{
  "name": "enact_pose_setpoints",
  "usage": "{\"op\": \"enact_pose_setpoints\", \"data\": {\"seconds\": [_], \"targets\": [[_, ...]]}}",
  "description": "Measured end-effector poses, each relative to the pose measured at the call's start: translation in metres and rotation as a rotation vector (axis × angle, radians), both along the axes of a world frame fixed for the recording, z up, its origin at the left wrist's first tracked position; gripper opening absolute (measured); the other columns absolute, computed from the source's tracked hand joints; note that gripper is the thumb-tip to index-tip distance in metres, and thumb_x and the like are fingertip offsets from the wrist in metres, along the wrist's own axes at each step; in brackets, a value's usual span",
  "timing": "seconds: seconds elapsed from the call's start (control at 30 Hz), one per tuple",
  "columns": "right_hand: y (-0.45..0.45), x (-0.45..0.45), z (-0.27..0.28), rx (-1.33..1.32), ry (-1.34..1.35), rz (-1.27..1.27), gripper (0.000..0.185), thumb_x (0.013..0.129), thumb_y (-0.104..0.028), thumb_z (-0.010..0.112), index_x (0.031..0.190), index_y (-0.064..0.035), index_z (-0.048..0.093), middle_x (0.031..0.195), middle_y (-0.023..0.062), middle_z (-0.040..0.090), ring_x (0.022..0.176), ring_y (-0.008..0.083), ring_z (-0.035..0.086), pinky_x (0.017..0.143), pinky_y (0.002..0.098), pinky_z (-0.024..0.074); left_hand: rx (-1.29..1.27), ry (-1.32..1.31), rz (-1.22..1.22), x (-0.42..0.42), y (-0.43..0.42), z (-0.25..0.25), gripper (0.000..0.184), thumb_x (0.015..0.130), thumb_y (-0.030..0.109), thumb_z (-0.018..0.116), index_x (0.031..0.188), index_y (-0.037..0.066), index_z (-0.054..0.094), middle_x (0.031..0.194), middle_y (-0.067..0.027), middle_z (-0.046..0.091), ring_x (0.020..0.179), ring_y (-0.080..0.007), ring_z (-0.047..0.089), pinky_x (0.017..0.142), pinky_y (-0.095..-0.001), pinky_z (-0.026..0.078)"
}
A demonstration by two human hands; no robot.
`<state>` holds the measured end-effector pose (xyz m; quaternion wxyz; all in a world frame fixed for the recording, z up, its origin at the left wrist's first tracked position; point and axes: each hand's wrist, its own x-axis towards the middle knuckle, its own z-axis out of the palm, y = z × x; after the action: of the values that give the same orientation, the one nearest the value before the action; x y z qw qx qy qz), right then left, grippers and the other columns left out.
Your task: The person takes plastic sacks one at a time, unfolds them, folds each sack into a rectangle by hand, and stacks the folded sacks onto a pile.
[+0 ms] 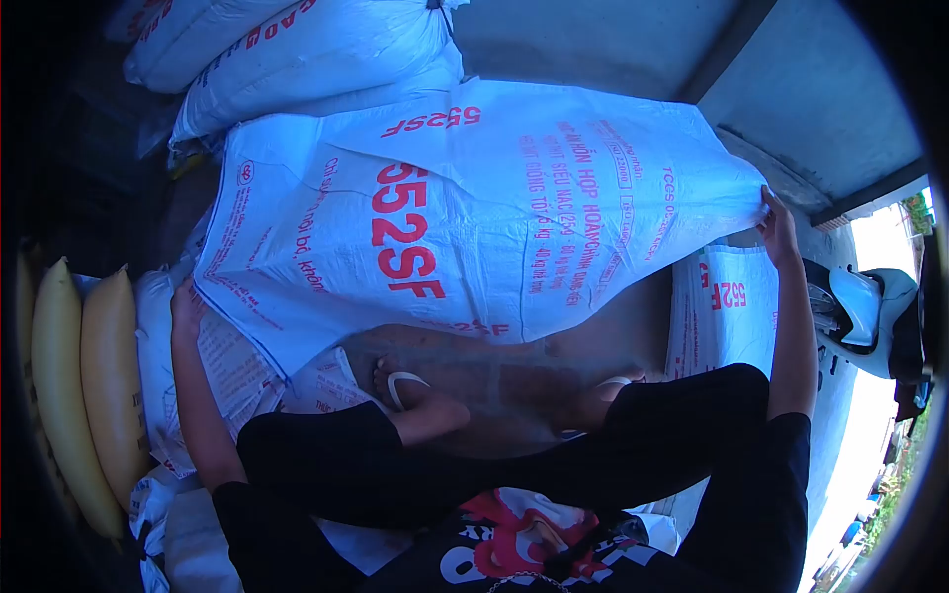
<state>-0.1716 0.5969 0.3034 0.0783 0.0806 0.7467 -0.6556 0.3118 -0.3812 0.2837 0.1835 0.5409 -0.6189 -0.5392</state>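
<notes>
A large white woven sack [474, 212] with red "552SF" print is stretched out flat in front of me, above the floor and my feet. Its lower left corner is gripped by my left hand [186, 304], whose fingers are partly hidden by the fabric. At the far right, my right hand [777, 219] pinches the gathered narrow end of the sack. More printed sacks [237, 361] lie beneath and beside my left forearm. Under my right forearm rests a stack of similar flat sacks [727, 301].
Full white sacks [326, 54] are piled at the back left. Upright yellow sacks [64, 385] stand at the left edge. A grey wall [583, 40] closes off the back. Beyond the opening on the right stands a motorbike [855, 306]. My sandalled feet [420, 400] are on the floor.
</notes>
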Motion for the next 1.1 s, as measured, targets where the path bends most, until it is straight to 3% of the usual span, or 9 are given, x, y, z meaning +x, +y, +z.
{"op": "enact_pose_setpoints", "data": {"seconds": [0.3, 0.5, 0.6, 0.7, 0.8, 0.9, 0.93, 1.07, 1.1], "targets": [[0.027, -0.018, -0.032, 0.098, -0.077, 0.111, 0.039, 0.099, -0.048, 0.058, 0.120, -0.0156, 0.063, 0.109, -0.0015, 0.061, 0.105, 0.0143, 0.055, 0.095, 0.0367, 0.0371, 0.161, 0.166, 0.076, 0.015, -0.003, 0.007, 0.039, 0.098, 0.038, 0.054, 0.131, 0.019, 0.057, 0.135, -0.0021, 0.056, 0.133, -0.0189, 0.044, 0.115, -0.0413, 0.027], [0.024, -0.015, -0.034, 0.222, -0.113, 0.180, 0.049, 0.095, -0.055, 0.062, 0.116, -0.0106, 0.063, 0.121, 0.0066, 0.060, 0.119, 0.0222, 0.053, 0.104, 0.0449, 0.0364, 0.119, 0.166, 0.118, 0.017, -0.007, 0.010, 0.038, 0.098, 0.039, 0.054, 0.130, 0.017, 0.059, 0.136, -0.0024, 0.056, 0.136, -0.0197, 0.041, 0.117, -0.0434, 0.025], [0.018, -0.017, -0.032, 0.377, -0.157, 0.217, 0.063, 0.091, -0.062, 0.063, 0.125, -0.0086, 0.062, 0.133, 0.0113, 0.056, 0.128, 0.0259, 0.047, 0.108, 0.0497, 0.0354, 0.080, 0.160, 0.170, 0.019, -0.020, -0.003, 0.041, 0.099, 0.044, 0.054, 0.131, 0.018, 0.059, 0.135, -0.0026, 0.055, 0.132, -0.0178, 0.043, 0.115, -0.0437, 0.026], [0.009, -0.024, -0.016, 0.404, -0.117, 0.124, 0.072, 0.088, -0.067, 0.064, 0.130, -0.0083, 0.061, 0.139, 0.0129, 0.054, 0.131, 0.0280, 0.045, 0.105, 0.0531, 0.0385, -0.061, -0.040, 0.101, 0.015, -0.027, -0.001, 0.038, 0.098, 0.048, 0.058, 0.124, 0.020, 0.062, 0.121, -0.0012, 0.061, 0.116, -0.0149, 0.052, 0.104, -0.0398, 0.039], [-0.006, -0.045, 0.018, 0.458, -0.214, 0.101, 0.072, 0.087, -0.067, 0.065, 0.129, -0.0083, 0.062, 0.137, 0.0110, 0.055, 0.133, 0.0284, 0.043, 0.101, 0.0529, 0.0452, 0.232, 0.207, -0.097, 0.012, -0.088, -0.010, 0.033, 0.096, 0.039, 0.067, 0.124, 0.021, 0.064, 0.104, 0.0040, 0.054, 0.099, -0.0093, 0.051, 0.087, -0.0297, 0.047], [-0.015, -0.064, 0.053, 0.456, -0.214, 0.029, 0.068, 0.085, -0.068, 0.067, 0.119, -0.0092, 0.066, 0.127, 0.0080, 0.057, 0.122, 0.0251, 0.051, 0.094, 0.0461, 0.0534, 0.145, 0.306, 0.103, -0.043, -0.033, 0.027, 0.019, 0.098, 0.034, 0.066, 0.112, 0.020, 0.064, 0.100, 0.0022, 0.054, 0.099, -0.0126, 0.057, 0.087, -0.0280, 0.050], [-0.017, -0.070, 0.067, 0.435, -0.163, -0.022, 0.068, 0.086, -0.067, 0.067, 0.117, -0.0071, 0.066, 0.124, 0.0086, 0.058, 0.119, 0.0250, 0.054, 0.093, 0.0450, 0.0552, 0.162, 0.416, 0.122, -0.063, -0.015, 0.041, 0.021, 0.100, 0.030, 0.063, 0.108, 0.011, 0.060, 0.094, -0.0028, 0.053, 0.104, -0.0185, 0.061, 0.099, -0.0356, 0.052], [-0.011, -0.112, 0.108, 0.052, 0.149, -0.245, 0.056, 0.085, -0.045, 0.077, 0.113, 0.0023, 0.064, 0.116, 0.0130, 0.061, 0.105, 0.0231, 0.063, 0.087, 0.0377, 0.0595, 0.244, 0.883, 0.169, -0.100, -0.048, 0.043, 0.034, 0.103, 0.024, 0.056, 0.114, -0.007, 0.053, 0.098, -0.0162, 0.059, 0.109, -0.0295, 0.062, 0.109, -0.0507, 0.049], [-0.018, -0.109, 0.117, -0.055, 0.247, -0.286, 0.055, 0.085, -0.039, 0.080, 0.113, 0.0048, 0.063, 0.115, 0.0150, 0.062, 0.104, 0.0229, 0.064, 0.085, 0.0360, 0.0612, 0.243, 0.944, 0.206, -0.104, -0.038, 0.047, 0.033, 0.103, 0.025, 0.057, 0.112, -0.007, 0.054, 0.099, -0.0164, 0.061, 0.108, -0.0292, 0.062, 0.108, -0.0489, 0.050]]}}
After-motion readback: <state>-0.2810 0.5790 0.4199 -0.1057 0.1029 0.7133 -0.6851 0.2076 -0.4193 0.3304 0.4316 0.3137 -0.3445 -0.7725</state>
